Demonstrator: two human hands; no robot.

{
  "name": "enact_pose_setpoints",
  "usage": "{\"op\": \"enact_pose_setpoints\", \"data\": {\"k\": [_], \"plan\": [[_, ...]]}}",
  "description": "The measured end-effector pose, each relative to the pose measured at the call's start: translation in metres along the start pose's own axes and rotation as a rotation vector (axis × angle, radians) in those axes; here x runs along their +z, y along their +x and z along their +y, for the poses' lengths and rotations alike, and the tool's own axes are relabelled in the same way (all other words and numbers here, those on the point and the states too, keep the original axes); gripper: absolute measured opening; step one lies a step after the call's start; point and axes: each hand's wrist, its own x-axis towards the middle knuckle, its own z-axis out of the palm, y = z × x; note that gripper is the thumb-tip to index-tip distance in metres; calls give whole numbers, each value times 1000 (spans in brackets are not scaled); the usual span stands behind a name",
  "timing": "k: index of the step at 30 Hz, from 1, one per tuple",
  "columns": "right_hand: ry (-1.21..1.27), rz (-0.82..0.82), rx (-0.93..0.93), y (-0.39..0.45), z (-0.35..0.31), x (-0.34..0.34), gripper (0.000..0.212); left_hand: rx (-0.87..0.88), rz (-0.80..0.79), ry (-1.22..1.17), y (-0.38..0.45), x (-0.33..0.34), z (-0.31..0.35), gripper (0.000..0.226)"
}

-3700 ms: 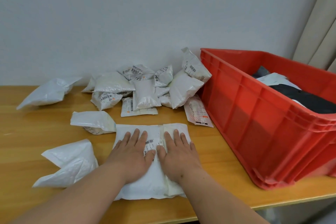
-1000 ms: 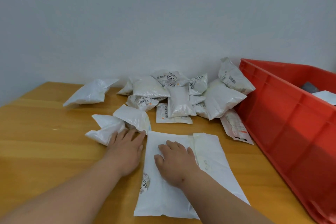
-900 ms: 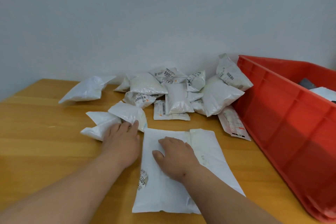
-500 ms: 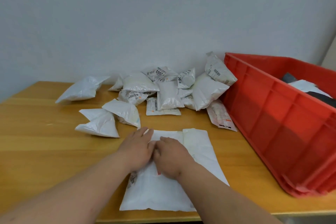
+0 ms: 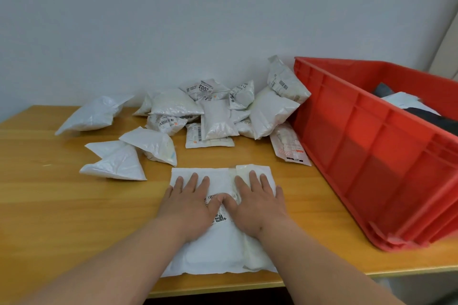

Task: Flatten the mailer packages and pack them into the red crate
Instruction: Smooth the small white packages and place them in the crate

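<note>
A large white mailer [image 5: 218,252] lies flat near the table's front edge. My left hand [image 5: 189,203] and my right hand [image 5: 257,203] press down on it side by side, palms flat, fingers straight and spread. A barcode label shows between my thumbs. The red crate [image 5: 371,156] stands on the right, with dark and white packages inside. A heap of puffy white mailers [image 5: 218,111] sits against the wall behind my hands.
Two loose white mailers [image 5: 116,161] lie left of my hands, another [image 5: 94,114] further back left. A flat labelled mailer [image 5: 288,145] lies beside the crate wall. The wooden table's front edge [image 5: 247,285] runs just below the pressed mailer.
My left hand left the small mailers on the left and joined my right hand on the large mailer. Both hands went from bunched together to flat and spread on it.
</note>
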Motion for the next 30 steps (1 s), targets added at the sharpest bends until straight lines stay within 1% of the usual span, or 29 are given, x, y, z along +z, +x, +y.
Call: {"op": "enact_pose_setpoints", "data": {"k": [4,6,9,10,11,14,17,18,20,22,23,26,28,30], "plan": [[-25,-2,5,0,0,3,78,-2,12,6,-3,1,1,74],[-30,-20,10,-1,-1,2,78,0,-5,-2,-5,-1,0,78],[-27,-55,18,-3,-1,-3,79,15,-67,-25,-9,-8,-1,104],[-21,-67,27,-4,0,-5,80,19,-76,-17,-11,-10,-2,109],[-18,-77,40,-6,1,-7,81,20,-68,3,-13,-13,-2,109],[-87,-70,93,-15,4,-19,87,-14,34,98,-21,-21,-1,100],[-251,-32,157,-24,6,-36,93,-2,82,173,-25,-28,8,82],[-279,1,157,-27,7,-41,90,20,75,188,-25,-29,11,74],[-259,118,116,-31,6,-46,72,81,34,198,-23,-30,15,63],[-201,225,36,-33,4,-42,55,150,-10,179,-21,-29,16,58],[-166,223,-9,-31,4,-37,53,193,-41,159,-19,-29,15,57],[-15,94,-128,-24,4,-22,56,356,-122,88,-18,-28,7,58],[55,20,-161,-18,6,-16,58,426,-85,78,-17,-25,1,58],[51,-16,-168,-13,7,-11,62,415,11,142,-13,-19,-6,57]]}}
